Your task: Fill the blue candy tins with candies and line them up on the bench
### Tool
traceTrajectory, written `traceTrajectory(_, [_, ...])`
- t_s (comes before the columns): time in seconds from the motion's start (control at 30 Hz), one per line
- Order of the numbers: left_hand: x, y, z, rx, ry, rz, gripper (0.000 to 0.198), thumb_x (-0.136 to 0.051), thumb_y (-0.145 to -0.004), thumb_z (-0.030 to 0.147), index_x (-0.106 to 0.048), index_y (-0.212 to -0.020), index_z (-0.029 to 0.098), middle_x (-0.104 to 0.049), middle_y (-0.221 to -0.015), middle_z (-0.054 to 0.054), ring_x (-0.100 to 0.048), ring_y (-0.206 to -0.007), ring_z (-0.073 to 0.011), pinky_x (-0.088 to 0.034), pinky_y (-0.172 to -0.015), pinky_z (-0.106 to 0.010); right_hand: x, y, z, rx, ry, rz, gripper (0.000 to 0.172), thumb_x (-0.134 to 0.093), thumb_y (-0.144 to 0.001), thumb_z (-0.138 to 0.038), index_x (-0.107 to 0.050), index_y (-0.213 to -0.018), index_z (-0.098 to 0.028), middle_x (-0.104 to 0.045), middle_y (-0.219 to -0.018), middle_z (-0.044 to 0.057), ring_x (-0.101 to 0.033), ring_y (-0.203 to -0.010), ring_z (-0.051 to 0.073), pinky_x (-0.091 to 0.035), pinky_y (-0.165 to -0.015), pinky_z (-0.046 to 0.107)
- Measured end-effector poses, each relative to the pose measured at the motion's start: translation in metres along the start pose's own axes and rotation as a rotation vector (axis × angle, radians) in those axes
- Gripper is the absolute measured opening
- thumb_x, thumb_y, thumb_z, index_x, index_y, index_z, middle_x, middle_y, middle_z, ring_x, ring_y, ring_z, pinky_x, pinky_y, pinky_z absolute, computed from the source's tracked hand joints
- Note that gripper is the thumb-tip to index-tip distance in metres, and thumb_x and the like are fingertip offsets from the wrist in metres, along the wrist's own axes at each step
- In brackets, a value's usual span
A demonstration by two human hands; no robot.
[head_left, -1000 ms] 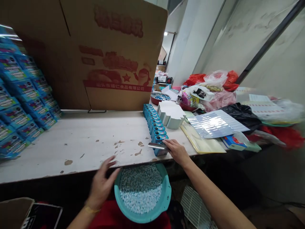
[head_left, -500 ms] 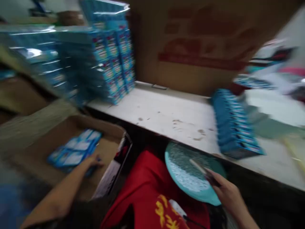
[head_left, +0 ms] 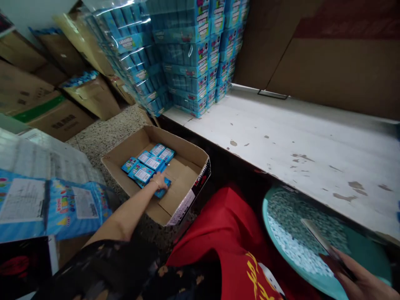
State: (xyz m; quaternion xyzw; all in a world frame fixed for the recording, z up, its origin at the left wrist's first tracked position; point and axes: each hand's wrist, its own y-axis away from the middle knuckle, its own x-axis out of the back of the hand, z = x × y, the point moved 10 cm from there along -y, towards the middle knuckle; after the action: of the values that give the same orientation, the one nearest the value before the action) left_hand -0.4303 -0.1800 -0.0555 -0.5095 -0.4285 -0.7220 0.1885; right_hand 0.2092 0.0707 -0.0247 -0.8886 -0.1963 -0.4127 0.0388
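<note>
My left hand (head_left: 159,183) reaches into an open cardboard carton (head_left: 146,135) and grips a small blue box (head_left: 163,189) at the carton's floor. Several similar blue boxes (head_left: 143,173) lie flat beside it. At the lower right, my right hand (head_left: 364,281) holds a flat metal scraper (head_left: 321,241) above a teal tray (head_left: 265,216). The tray holds speckled grey and pale blue pellets (head_left: 300,223). The scraper's blade lies over the pellets, and my fingers are cut off by the frame edge.
A chipped white table (head_left: 281,133) runs along the right, with tall stacks of blue boxes (head_left: 187,54) at its far end. Red cloth (head_left: 218,233) lies over my lap. Printed blue bags (head_left: 75,208) and cardboard cartons (head_left: 53,116) sit to the left on a speckled floor (head_left: 109,137).
My view has swung left from the table to the carton. My left hand has moved down into the carton onto a blue box. My right hand has brought the scraper from the table to above the tray.
</note>
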Motion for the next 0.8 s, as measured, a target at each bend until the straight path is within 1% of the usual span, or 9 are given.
traceTrajectory(0.1, [0.06,0.025,0.035,-0.207,0.119,0.208,0.093,-0.071,-0.054,0.031,-0.023,-0.132,0.016,-0.032,-0.132,-0.014,-0.033,-0.122,-0.0276,-0.032,-0.099,-0.038,0.009,0.003,-0.023,-0.05,0.042,0.104,0.034,-0.057,-0.054,-0.054,-0.059,-0.088,-0.054,-0.067,-0.076,0.008,-0.062,-0.068,0.032,-0.04,-0.048,0.042])
traceTrajectory(0.17, [0.108,0.064,0.076,-0.478,0.352,0.393,0.096,-0.071,-0.053,0.035,-0.02,-0.133,0.018,-0.026,-0.136,-0.013,-0.027,-0.126,-0.0274,-0.032,-0.1,-0.038,0.003,0.004,-0.035,-0.079,-0.045,0.093,0.029,-0.057,-0.053,-0.056,-0.063,-0.079,-0.049,-0.067,-0.072,0.008,-0.063,-0.066,0.031,-0.043,-0.051,0.041])
traceTrajectory(0.27, [0.133,0.115,0.133,-0.69,0.723,0.354,0.097,-0.074,-0.051,0.036,-0.023,-0.132,0.02,-0.031,-0.135,-0.012,-0.036,-0.121,-0.0278,-0.036,-0.098,-0.04,-0.015,0.003,-0.051,-0.14,-0.124,-0.007,0.032,-0.061,-0.051,-0.054,-0.067,-0.077,-0.036,-0.068,-0.073,0.006,-0.062,-0.064,0.026,-0.046,-0.056,0.038])
traceTrajectory(0.37, [0.097,0.132,0.19,-0.612,1.166,-0.046,0.078,-0.067,-0.059,0.042,-0.032,-0.127,0.021,-0.05,-0.117,-0.009,-0.053,-0.101,-0.0243,-0.046,-0.085,-0.039,-0.029,0.003,-0.062,-0.209,-0.213,-0.108,0.045,-0.06,-0.059,-0.053,-0.065,-0.09,-0.021,-0.063,-0.065,0.003,-0.054,-0.054,0.018,-0.043,-0.05,0.029])
traceTrajectory(0.47, [0.028,0.14,0.24,-0.331,1.419,-0.484,0.049,-0.054,-0.071,0.046,-0.048,-0.11,0.018,-0.06,-0.096,-0.007,-0.059,-0.084,-0.0201,-0.049,-0.077,-0.038,-0.031,0.008,-0.066,-0.285,-0.386,-0.119,0.053,-0.057,-0.067,-0.051,-0.059,-0.104,-0.013,-0.053,-0.057,-0.001,-0.044,-0.048,0.012,-0.035,-0.044,0.024])
traceTrajectory(0.53, [-0.013,0.15,0.267,-0.202,1.441,-0.692,0.038,-0.051,-0.073,0.048,-0.055,-0.094,0.017,-0.062,-0.087,-0.006,-0.06,-0.079,-0.0192,-0.049,-0.077,-0.038,-0.031,0.013,-0.069,-0.316,-0.488,-0.112,0.055,-0.06,-0.067,-0.048,-0.056,-0.108,-0.011,-0.049,-0.057,-0.003,-0.039,-0.046,0.009,-0.031,-0.042,0.023])
traceTrajectory(0.6, [-0.045,0.163,0.29,-0.132,1.452,-0.832,0.034,-0.048,-0.075,0.049,-0.055,-0.083,0.017,-0.062,-0.083,-0.006,-0.06,-0.079,-0.0186,-0.048,-0.079,-0.038,-0.036,0.018,-0.078,-0.314,-0.576,-0.12,0.053,-0.062,-0.066,-0.045,-0.056,-0.107,-0.011,-0.049,-0.059,-0.004,-0.038,-0.045,0.008,-0.031,-0.043,0.022])
traceTrajectory(0.7, [-0.074,0.178,0.315,-0.104,1.494,-0.892,0.037,-0.042,-0.077,0.053,-0.055,-0.084,0.019,-0.063,-0.089,-0.005,-0.06,-0.085,-0.0184,-0.047,-0.081,-0.038,-0.045,0.02,-0.101,-0.255,-0.686,-0.116,0.045,-0.06,-0.068,-0.039,-0.056,-0.104,-0.013,-0.058,-0.074,0.001,-0.049,-0.055,0.011,-0.041,-0.054,0.024])
traceTrajectory(0.8, [-0.102,0.202,0.342,-0.146,1.378,-1.051,0.047,-0.039,-0.076,0.058,-0.056,-0.091,0.017,-0.063,-0.094,-0.008,-0.06,-0.087,-0.0205,-0.047,-0.08,-0.039,-0.042,0.011,-0.137,0.003,-0.632,-0.124,0.042,-0.059,-0.071,-0.03,-0.055,-0.11,-0.017,-0.057,-0.11,0.006,-0.054,-0.093,0.018,-0.042,-0.083,0.031])
